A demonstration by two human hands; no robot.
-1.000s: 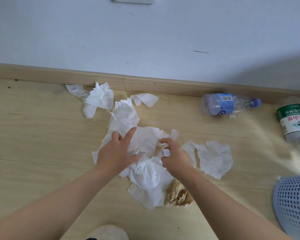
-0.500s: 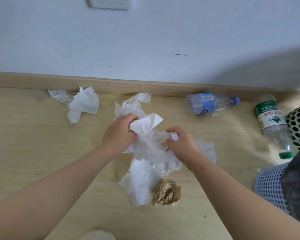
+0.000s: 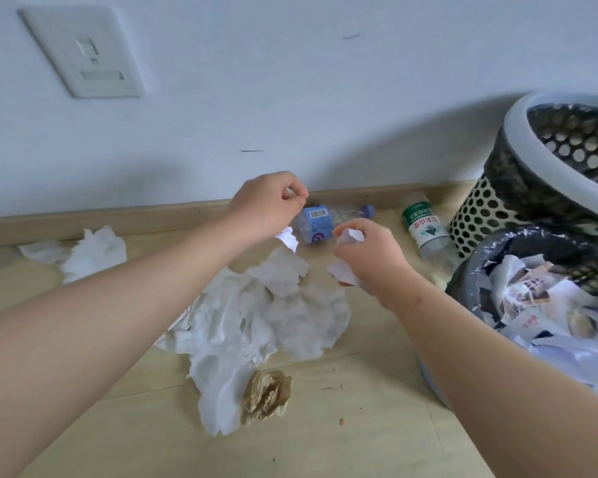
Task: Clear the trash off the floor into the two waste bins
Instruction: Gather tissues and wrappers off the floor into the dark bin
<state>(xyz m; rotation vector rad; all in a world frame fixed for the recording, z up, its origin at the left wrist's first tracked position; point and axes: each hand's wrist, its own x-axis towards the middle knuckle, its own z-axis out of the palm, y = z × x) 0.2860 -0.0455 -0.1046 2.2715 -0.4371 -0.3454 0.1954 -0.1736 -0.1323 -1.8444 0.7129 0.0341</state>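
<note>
Gathering the white tissue is judged to be the step in hand. The left hand (image 3: 268,205) has its fingers curled and appears to pinch a paper scrap (image 3: 288,239) showing beneath it. The right hand (image 3: 368,260) is curled round crumpled paper (image 3: 352,236). Both hands hover above the tissue pile (image 3: 256,315); whether it hangs from them or lies on the floor (image 3: 359,436) cannot be told.

The next move calls for carrying the load right to the near bin (image 3: 491,243), bag-lined and already heaped with paper. The mesh bin (image 3: 480,215) stands behind it.

Outstanding on the floor are a brown paper ball (image 3: 266,395), more tissue (image 3: 87,251) by the wall, and two bottles. The blue-label bottle (image 3: 316,222) shows a barcode. The green-label bottle (image 3: 423,225) carries Chinese characters, too small to read.
</note>
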